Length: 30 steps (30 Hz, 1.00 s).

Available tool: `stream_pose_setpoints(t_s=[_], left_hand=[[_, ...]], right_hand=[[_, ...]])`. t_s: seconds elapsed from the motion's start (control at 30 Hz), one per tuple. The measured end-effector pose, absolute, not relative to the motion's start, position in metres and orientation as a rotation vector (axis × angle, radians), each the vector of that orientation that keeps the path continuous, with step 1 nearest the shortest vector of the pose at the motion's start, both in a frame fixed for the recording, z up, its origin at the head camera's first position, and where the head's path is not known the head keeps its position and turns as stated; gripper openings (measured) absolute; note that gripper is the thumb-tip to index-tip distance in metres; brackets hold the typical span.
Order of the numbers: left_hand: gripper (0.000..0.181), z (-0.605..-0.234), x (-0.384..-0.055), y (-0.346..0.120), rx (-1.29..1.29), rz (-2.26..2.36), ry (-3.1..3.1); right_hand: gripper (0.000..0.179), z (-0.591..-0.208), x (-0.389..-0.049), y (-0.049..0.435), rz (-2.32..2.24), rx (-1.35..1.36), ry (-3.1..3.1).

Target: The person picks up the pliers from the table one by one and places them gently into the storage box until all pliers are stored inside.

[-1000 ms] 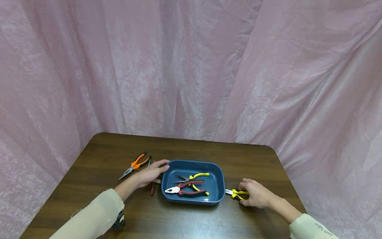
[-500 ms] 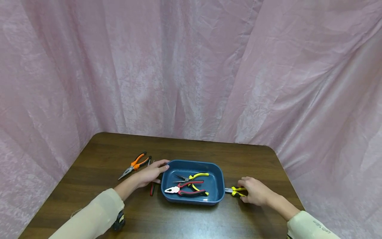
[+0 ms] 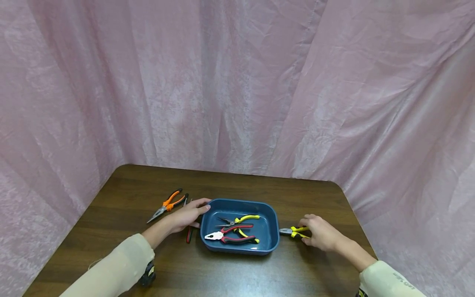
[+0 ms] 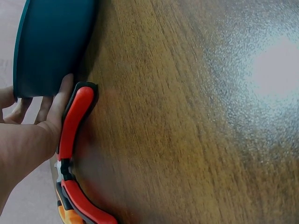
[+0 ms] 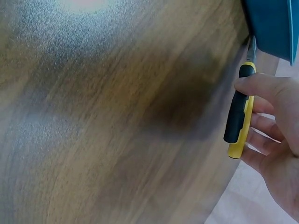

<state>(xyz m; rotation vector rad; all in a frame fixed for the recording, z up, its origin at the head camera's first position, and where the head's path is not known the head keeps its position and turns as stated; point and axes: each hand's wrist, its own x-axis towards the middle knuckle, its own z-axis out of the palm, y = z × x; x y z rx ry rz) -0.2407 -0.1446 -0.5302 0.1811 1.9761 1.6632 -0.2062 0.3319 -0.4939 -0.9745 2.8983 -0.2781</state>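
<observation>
My left hand (image 3: 189,215) rests its fairly straight fingers against the left end of a blue rectangular tray (image 3: 273,214). In the left wrist view the fingertips press on the tray's outer wall (image 4: 56,46). Beyond the opposite end, my right hand (image 3: 322,233) pinches yellow-and-black-handled pliers (image 3: 285,231), their metal nose pointing at the tray wall. The right wrist view shows the thumb on one handle (image 5: 238,112) and the fingers behind it. Inside the tray lie pliers with red-and-black handles (image 3: 237,240) over yellow-handled needle-nose pliers (image 3: 248,217).
Orange-and-black long-nose pliers (image 3: 168,205) lie left of my left hand on the brown wooden table (image 3: 222,280). Red-handled pliers (image 4: 77,116) lie beside and partly under that hand. A pink curtain (image 3: 237,82) hangs behind the table.
My right hand has shifted slightly toward the table's far side, and the yellow-and-black pliers have moved with it, swinging nearly level. The left hand and tray have barely moved.
</observation>
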Motion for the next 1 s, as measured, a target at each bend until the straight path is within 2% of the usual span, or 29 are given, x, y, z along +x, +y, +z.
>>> stream_pose_setpoints(t_s=[0.47,1.0], left_hand=[[0.043,-0.528,-0.239,-0.145,0.186,1.651,1.988],[0.043,-0.528,-0.239,-0.143,0.194,1.658,1.978]], right_hand=[[0.035,-0.491,-0.216,0.336,-0.317,-0.985,3.036],[0.038,-0.463,-0.23,0.332,-0.425,-0.954,3.114]])
